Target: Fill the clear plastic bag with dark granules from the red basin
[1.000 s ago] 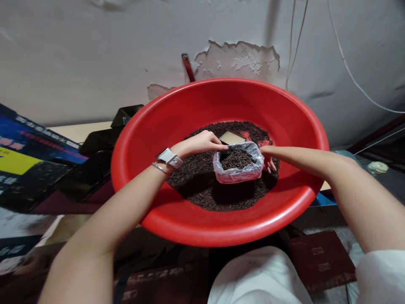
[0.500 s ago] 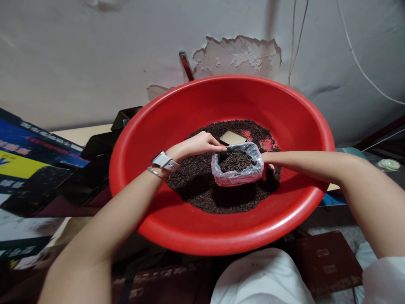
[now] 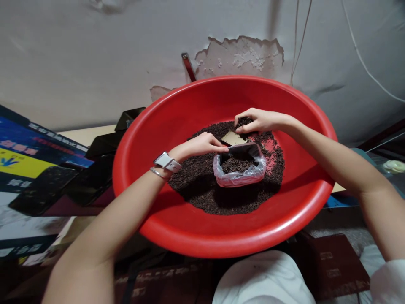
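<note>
Though inside basin (image 3: 202,101), box (image 3: 241,181) off rim (image 3: 234,249).

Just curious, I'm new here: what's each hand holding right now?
Left hand: pinching the plastic-lined container at its rim.
Right hand: curled around some dark loose bits.

The wall (image 3: 95,63) has a peeled patch (image 3: 240,57) at upper center. A dark red bar (image 3: 189,67) stands tilted at its left edge. Two thin cords (image 3: 296,29) hang right of the patch; a white cord (image 3: 357,50) curves farther right. At left, black boxes (image 3: 41,188) adjoin a printed carton (image 3: 19,164) with a yellow band.
</note>
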A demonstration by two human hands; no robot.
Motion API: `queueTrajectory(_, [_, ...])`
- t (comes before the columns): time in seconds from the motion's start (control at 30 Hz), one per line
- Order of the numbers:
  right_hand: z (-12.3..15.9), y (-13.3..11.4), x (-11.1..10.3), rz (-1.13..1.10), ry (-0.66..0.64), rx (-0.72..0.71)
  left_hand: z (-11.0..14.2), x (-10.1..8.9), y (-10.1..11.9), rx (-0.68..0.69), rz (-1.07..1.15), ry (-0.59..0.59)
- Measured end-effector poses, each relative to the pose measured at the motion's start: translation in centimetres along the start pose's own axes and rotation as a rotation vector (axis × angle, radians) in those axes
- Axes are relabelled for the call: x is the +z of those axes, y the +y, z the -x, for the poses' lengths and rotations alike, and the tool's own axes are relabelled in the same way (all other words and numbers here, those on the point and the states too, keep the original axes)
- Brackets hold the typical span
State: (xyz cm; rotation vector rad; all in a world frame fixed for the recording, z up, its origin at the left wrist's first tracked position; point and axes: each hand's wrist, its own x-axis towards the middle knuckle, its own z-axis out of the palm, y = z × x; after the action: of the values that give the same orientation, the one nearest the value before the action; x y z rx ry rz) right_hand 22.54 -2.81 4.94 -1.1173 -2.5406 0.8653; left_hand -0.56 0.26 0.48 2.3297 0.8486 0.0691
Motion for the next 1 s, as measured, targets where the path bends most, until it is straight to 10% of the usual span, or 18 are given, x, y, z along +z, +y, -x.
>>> queueTrajectory(0.6, [-0.2, -1.8, 2.2, -0.278, -0.249, -0.084, -0.1, 0.0, -0.3, -0.026, -0.061, -0.031])
queueTrajectory(0.83, [-0.1, -2.4, 1.9, 0.021, -0.206, -0.114, -0.1, 0.0, -0.4, -0.035, -0.065, -0.04])
queueTrajectory(1.0, [0.2, -3.3, 2.7, -0.035, -0.553, -0.071, -0.1, 0.1, -0.2, -0.055, -0.041, -0.027])
